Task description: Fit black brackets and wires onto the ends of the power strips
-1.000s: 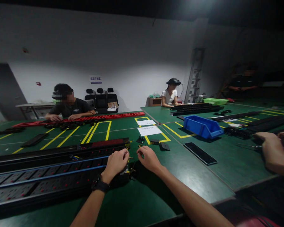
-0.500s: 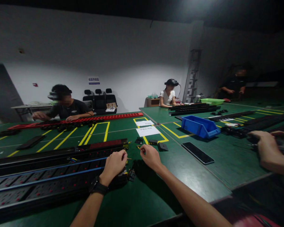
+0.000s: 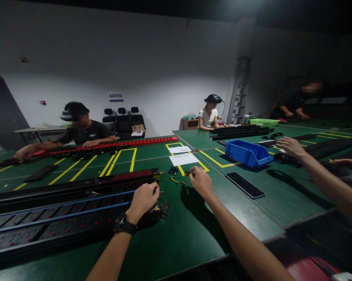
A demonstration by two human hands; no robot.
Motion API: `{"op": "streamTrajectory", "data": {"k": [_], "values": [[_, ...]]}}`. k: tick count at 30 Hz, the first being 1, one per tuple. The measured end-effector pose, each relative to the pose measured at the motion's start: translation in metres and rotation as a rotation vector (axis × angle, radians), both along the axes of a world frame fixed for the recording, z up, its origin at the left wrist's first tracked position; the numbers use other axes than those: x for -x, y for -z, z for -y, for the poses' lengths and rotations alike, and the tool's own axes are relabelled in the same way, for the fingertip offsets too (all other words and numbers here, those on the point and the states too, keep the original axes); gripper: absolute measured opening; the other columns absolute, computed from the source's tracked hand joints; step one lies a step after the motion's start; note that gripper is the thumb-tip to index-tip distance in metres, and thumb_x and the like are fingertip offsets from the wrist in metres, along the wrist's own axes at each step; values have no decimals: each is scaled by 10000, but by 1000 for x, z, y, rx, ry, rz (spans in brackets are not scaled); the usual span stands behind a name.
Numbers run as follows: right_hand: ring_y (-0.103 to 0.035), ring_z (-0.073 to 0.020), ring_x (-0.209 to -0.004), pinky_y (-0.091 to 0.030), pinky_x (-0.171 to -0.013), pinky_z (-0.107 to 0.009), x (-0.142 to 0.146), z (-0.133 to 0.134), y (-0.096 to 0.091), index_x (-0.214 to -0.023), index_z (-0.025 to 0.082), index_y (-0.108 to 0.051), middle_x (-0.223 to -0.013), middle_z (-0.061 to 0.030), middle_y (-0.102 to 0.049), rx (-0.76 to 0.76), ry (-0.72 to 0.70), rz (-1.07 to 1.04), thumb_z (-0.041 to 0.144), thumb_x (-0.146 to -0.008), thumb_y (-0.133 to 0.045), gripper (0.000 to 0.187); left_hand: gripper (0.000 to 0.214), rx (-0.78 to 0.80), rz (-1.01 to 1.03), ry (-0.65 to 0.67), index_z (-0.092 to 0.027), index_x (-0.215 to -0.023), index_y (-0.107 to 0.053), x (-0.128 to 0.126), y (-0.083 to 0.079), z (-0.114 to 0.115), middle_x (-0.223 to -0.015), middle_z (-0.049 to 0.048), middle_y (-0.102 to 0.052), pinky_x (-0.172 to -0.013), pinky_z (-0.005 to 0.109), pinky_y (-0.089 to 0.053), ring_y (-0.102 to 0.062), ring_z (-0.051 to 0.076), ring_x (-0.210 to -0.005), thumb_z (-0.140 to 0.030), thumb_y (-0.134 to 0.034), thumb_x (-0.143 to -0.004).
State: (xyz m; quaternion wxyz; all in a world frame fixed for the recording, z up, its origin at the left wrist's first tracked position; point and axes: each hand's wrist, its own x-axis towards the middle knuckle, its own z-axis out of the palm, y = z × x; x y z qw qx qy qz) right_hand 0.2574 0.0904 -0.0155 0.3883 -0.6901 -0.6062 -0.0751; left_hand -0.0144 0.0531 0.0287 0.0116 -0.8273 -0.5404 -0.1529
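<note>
My left hand (image 3: 145, 198), with a dark watch (image 3: 123, 223) on its wrist, is closed at the right end of a long black power strip (image 3: 85, 222) with red dots and a blue edge. What its fingers hold is hidden; a thin wire tip shows beside them. A black end piece (image 3: 165, 211) hangs by wires at that end. My right hand (image 3: 201, 181) is pinched around a small black plastic part (image 3: 188, 172), partly covered by the fingers. Left of it on the table lie a yellow-green wire (image 3: 174, 179) and a black bracket-like part (image 3: 173, 170).
A phone (image 3: 245, 185) and a blue bin (image 3: 248, 153) stand to the right. Paper labels (image 3: 183, 159) lie ahead on the green table. A co-worker's arm (image 3: 313, 164) reaches in from the right. Another person works at a red rail (image 3: 152, 141) across the table.
My right hand has moved right and slightly up, leaving the yellow-green wire on the table. My left hand stays at the strip's end. The co-worker's hand at right has reached farther forward.
</note>
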Motion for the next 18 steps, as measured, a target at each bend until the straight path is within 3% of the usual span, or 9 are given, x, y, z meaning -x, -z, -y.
{"op": "streamTrajectory", "data": {"k": [7, 14, 18], "values": [[-647, -266, -828, -440, -707, -351, -43, -10, 2, -1088, 183, -700, -960, -161, -680, 3, 189, 42, 221, -896, -555, 244, 257, -13, -34, 36, -217, -941, -701, -1, 0, 0, -928, 72, -726, -784, 295, -449, -657, 210, -894, -291, -456, -971], [-653, -368, -1072, -471, -855, -434, -65, -7, -11, -1199, 145, -692, -1176, -240, -675, 442, 325, -77, 312, -985, -380, 413, 261, -9, -51, 35, -214, -957, -701, -1, 3, -2, -928, 74, -719, -798, 320, -453, -643, 219, -892, -295, -454, -974], [-641, -394, -1124, -472, -881, -469, -64, -11, -3, -1247, 109, -675, -1229, -284, -655, 622, 264, -113, 512, -994, -345, 580, 245, -7, -53, 49, -220, -964, -693, 0, 3, -2, -938, 66, -710, -810, 310, -448, -637, 210, -910, -280, -456, -969]]}}
